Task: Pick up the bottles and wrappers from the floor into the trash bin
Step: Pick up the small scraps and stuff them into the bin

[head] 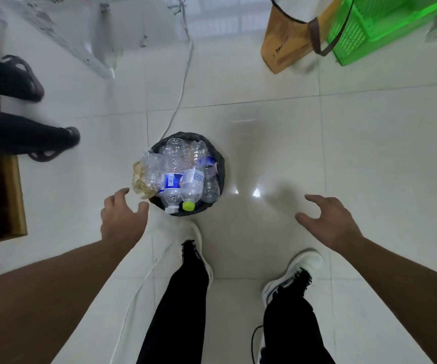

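Nearest the camera, two legs in black trousers end in white shoes point(293, 274) with black laces, planted on pale floor tiles point(369, 153); the left shoe stands just short of the bin. A thin white cable point(183, 82) crosses the tiles past the bin's left side and between the left arm and left leg. Left hand point(123, 219): bare forearm extended, fingers loosely curved and apart, holding nothing, fingertips just beside the bin's near-left edge. Right hand point(330, 219): fingers spread and relaxed, holding nothing, hanging over bare tile well right of the bin. Bin point(221, 164): round, lined with a black bag, heaped above the rim with clear plastic bottles point(175, 158); one bottle with a yellow-green cap point(188, 205) and one with a blue label point(171, 181) lie at the near edge, caps toward the person. A crumpled tan wrapper point(140, 179) hangs over the bin's left rim. Left margin: a brown cardboard box point(10, 195), and beyond it another person's dark-trousered legs in dark sandals point(28, 77). Far right: a wooden piece point(285, 40) with a brown strap, and a green plastic basket point(369, 27) beside it.
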The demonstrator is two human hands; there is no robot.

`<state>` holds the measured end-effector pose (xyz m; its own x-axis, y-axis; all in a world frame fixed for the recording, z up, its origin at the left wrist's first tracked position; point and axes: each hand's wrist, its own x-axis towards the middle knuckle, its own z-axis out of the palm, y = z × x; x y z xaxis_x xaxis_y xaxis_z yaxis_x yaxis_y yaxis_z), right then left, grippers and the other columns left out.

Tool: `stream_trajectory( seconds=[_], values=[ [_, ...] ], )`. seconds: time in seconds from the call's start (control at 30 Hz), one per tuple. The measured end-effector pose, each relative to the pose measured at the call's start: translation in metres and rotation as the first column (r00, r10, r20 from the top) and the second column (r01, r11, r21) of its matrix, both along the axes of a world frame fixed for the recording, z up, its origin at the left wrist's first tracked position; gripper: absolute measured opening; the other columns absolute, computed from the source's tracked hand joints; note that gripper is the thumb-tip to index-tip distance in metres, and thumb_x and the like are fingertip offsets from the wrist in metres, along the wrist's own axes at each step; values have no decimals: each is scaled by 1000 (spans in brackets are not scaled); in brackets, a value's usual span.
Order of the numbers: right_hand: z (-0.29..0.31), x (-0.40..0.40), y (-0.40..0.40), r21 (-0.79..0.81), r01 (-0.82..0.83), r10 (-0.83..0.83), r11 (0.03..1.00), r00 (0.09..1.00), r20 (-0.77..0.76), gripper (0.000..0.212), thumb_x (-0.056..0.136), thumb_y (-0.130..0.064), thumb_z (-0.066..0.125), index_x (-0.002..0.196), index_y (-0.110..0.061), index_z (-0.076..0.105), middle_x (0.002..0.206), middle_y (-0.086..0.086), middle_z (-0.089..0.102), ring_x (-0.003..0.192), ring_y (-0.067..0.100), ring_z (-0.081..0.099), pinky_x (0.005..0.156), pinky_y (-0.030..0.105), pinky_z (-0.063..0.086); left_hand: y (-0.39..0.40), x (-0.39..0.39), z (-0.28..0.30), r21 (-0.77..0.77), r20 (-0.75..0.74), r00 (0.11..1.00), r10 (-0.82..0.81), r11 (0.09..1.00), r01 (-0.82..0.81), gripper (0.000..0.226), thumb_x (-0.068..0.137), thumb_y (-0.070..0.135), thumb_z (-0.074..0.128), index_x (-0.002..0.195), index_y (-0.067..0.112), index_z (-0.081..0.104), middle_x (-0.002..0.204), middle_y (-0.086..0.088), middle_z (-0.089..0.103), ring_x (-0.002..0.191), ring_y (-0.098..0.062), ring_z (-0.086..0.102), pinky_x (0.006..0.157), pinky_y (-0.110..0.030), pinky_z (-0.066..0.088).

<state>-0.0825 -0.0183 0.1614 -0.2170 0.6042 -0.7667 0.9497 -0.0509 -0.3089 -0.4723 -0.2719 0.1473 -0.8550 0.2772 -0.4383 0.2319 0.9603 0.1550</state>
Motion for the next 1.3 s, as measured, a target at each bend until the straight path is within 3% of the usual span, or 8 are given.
stream_trajectory(
  seconds=[0.33,0.47,0.63,0.8,0.97,1.13,1.3],
  values=[
    [5,-64,-11,-17,-172,168,985,977,-130,70,91,-55,72,155,-38,51,153,6,48,139,28,52,108,39,45,-19,29,18,99,7,996,88,991,-89,59,93,44,60,147,25,49,152,-6,48,137,-35,45,106,-56,45],
    [5,-78,-28,-28,-291,284,956,947,-147,71,90,-54,73,156,-38,51,153,7,48,138,28,52,112,41,45,-52,46,17,107,0,980,200,974,-199,59,93,43,60,148,24,49,151,-6,48,137,-34,45,105,-55,44],
    [-1,-76,-58,-42,-388,381,921,918,-108,71,89,-54,74,154,-38,52,151,6,49,136,28,55,107,39,46,-97,77,3,63,66,959,274,958,-278,61,92,42,63,149,24,48,150,-7,48,135,-35,46,102,-53,46],
    [-28,-81,-107,-86,-403,396,911,914,-91,72,88,-53,75,155,-37,52,151,5,49,135,27,56,107,37,45,-141,79,-30,-7,154,959,239,971,-241,65,92,42,65,151,25,46,148,-9,48,133,-35,47,101,-53,47],
    [-85,-104,-161,-101,-395,387,913,918,-89,71,87,-51,75,153,-36,54,147,3,51,135,24,55,103,33,43,-162,55,-98,-59,221,968,116,993,-105,70,89,43,69,152,27,43,145,-9,49,131,-34,48,98,-51,49],
    [-193,-150,-202,-121,-372,360,920,926,-115,73,87,-53,74,155,-35,52,150,2,49,136,24,57,110,36,47,-159,26,-215,-63,259,966,9,998,8,82,89,48,72,159,31,33,153,-8,44,137,-34,47,102,-51,49],
    [-296,-178,-222,-128,-411,390,903,907,-159,76,86,-57,72,157,-42,48,157,0,45,141,22,53,114,38,47,-158,17,-333,-111,327,944,47,994,-11,96,86,48,81,160,31,23,153,-12,42,136,-41,49,108,-59,48]
  ],
)
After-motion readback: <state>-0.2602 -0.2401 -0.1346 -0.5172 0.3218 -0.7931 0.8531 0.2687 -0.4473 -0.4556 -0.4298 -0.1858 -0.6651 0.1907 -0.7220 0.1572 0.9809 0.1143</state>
